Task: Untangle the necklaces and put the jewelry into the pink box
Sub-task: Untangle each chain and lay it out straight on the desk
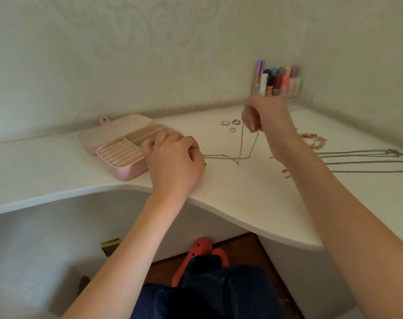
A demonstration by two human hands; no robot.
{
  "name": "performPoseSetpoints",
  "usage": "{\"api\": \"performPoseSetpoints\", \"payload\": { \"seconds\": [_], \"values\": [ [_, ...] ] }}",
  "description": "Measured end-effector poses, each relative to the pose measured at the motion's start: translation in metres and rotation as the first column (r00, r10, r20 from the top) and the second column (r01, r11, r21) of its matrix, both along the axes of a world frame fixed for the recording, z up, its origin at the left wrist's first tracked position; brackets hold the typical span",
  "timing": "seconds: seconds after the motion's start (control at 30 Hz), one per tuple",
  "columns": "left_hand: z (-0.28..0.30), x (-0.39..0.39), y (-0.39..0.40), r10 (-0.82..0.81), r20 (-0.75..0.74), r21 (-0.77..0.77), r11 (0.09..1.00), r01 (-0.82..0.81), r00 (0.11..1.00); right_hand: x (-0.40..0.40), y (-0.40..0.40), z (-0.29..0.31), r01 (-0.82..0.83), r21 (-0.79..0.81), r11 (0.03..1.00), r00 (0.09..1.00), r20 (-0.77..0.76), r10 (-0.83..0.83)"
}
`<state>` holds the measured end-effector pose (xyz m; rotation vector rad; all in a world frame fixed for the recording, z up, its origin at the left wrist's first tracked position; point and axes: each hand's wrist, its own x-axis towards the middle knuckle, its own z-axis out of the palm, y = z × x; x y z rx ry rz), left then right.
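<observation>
Nearest to me, my left hand [173,157] rests low on the white desk [242,199], the fingers curled and pinching one end of a thin silver chain [221,156], just beside the open pink box [124,146]. From there the chain runs flat along the desk to a sharp bend, and then climbs as two strands to my right hand [262,116], which pinches it higher in the air. I judge this chain very light, limp and a little slippery; it has no stiffness, so it is better to hold it near the clasp or close to a knot, and to pull softly, because the fine links can break. Further right, more chains [361,161] lie stretched out, with a reddish bracelet [311,137] behind my forearm. Three rings [230,125] lie beyond, and the box holds no jewelry that I can see.
</observation>
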<state>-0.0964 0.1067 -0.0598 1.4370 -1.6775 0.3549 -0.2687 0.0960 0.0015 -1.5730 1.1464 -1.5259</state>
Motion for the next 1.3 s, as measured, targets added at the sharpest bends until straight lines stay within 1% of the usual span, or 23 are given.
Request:
{"api": "performPoseSetpoints", "payload": {
  "seconds": [0.03, 0.07, 0.1, 0.13, 0.17, 0.2, 0.23, 0.3, 0.33, 0.4, 0.43, 0.53, 0.57, 0.67, 0.73, 0.8, 0.9, 0.97, 1.07, 1.1, 1.17, 1.23, 1.3],
  "values": [
    [0.001, 0.0, 0.002, 0.043, 0.035, -0.025, 0.999, -0.042, 0.998, 0.001, 0.001, -0.003, 0.047, 0.01, 0.999, 0.987, -0.154, -0.045],
    [0.002, 0.0, 0.002, 0.065, 0.058, -0.039, 0.997, -0.063, 0.996, 0.002, 0.001, -0.008, 0.104, 0.021, 0.994, 0.929, -0.36, -0.089],
    [0.002, 0.0, 0.002, 0.07, 0.068, -0.044, 0.997, -0.067, 0.995, 0.003, 0.001, -0.011, 0.169, 0.02, 0.985, 0.805, -0.579, -0.126],
    [0.002, 0.0, 0.002, 0.063, 0.07, -0.033, 0.998, -0.061, 0.996, 0.005, 0.001, -0.015, 0.222, -0.012, 0.975, 0.642, -0.751, -0.155],
    [0.002, 0.0, 0.001, 0.046, 0.07, -0.009, 0.999, -0.045, 0.997, 0.009, 0.0, -0.018, 0.236, -0.054, 0.97, 0.509, -0.844, -0.171],
    [0.003, 0.0, 0.0, 0.022, 0.076, 0.023, 0.999, -0.024, 0.997, 0.011, -0.001, -0.022, 0.225, -0.08, 0.971, 0.45, -0.875, -0.176],
    [0.005, -0.001, 0.0, -0.009, 0.092, 0.07, 0.998, 0.002, 0.996, 0.014, -0.003, -0.026, 0.203, -0.085, 0.975, 0.451, -0.876, -0.171],
    [0.008, -0.002, -0.001, -0.083, 0.144, 0.195, 0.979, 0.054, 0.986, 0.018, -0.01, -0.033, 0.161, -0.035, 0.986, 0.565, -0.816, -0.121],
    [0.008, -0.002, -0.002, -0.121, 0.149, 0.248, 0.965, 0.081, 0.981, 0.02, -0.013, -0.036, 0.144, 0.017, 0.989, 0.605, -0.792, -0.074],
    [0.007, 0.0, -0.002, -0.159, 0.087, 0.337, 0.934, 0.121, 0.983, 0.024, -0.02, -0.041, 0.119, 0.129, 0.984, 0.614, -0.789, 0.029],
    [0.007, 0.001, -0.002, -0.165, 0.042, 0.367, 0.92, 0.138, 0.985, 0.025, -0.021, -0.043, 0.112, 0.152, 0.982, 0.617, -0.785, 0.051],
    [0.004, 0.002, -0.001, -0.17, -0.054, 0.366, 0.914, 0.177, 0.984, 0.027, -0.022, -0.041, 0.105, 0.163, 0.981, 0.626, -0.777, 0.062],
    [0.003, 0.002, -0.002, -0.174, -0.088, 0.349, 0.917, 0.194, 0.981, 0.026, -0.022, -0.041, 0.1, 0.157, 0.983, 0.66, -0.75, 0.052],
    [0.002, 0.004, -0.003, -0.173, -0.198, 0.322, 0.918, 0.231, 0.965, 0.02, -0.022, -0.038, 0.121, 0.175, 0.977, 0.823, -0.568, 0.0],
    [0.003, 0.004, -0.003, -0.17, -0.244, 0.328, 0.912, 0.246, 0.955, 0.018, -0.025, -0.039, 0.102, 0.167, 0.981, 0.861, -0.509, -0.003],
    [0.004, 0.004, -0.002, -0.175, -0.259, 0.335, 0.906, 0.259, 0.95, 0.02, -0.025, -0.04, 0.053, 0.157, 0.986, 0.829, -0.557, 0.044],
    [0.006, 0.006, -0.001, -0.197, -0.28, 0.356, 0.888, 0.292, 0.94, 0.025, -0.022, -0.043, -0.007, 0.191, 0.982, 0.706, -0.694, 0.14],
    [0.008, 0.006, 0.001, -0.203, -0.322, 0.369, 0.873, 0.32, 0.925, 0.026, -0.021, -0.042, -0.002, 0.18, 0.984, 0.641, -0.755, 0.139],
    [0.009, 0.005, 0.002, -0.201, -0.343, 0.36, 0.874, 0.326, 0.918, 0.027, -0.021, -0.041, 0.023, 0.171, 0.985, 0.62, -0.775, 0.12],
    [0.009, 0.006, 0.002, -0.209, -0.348, 0.358, 0.871, 0.336, 0.914, 0.027, -0.019, -0.04, 0.026, 0.171, 0.985, 0.638, -0.761, 0.115],
    [0.009, 0.006, 0.002, -0.228, -0.349, 0.359, 0.863, 0.355, 0.909, 0.026, -0.017, -0.037, 0.03, 0.175, 0.984, 0.727, -0.679, 0.099],
    [0.008, 0.005, 0.002, -0.243, -0.325, 0.369, 0.857, 0.359, 0.914, 0.026, -0.016, -0.034, 0.003, 0.21, 0.978, 0.839, -0.532, 0.111],
    [0.007, 0.004, 0.002, -0.257, -0.298, 0.385, 0.849, 0.362, 0.919, 0.028, -0.016, -0.034, -0.053, 0.25, 0.967, 0.912, -0.382, 0.149]
  ]
}}
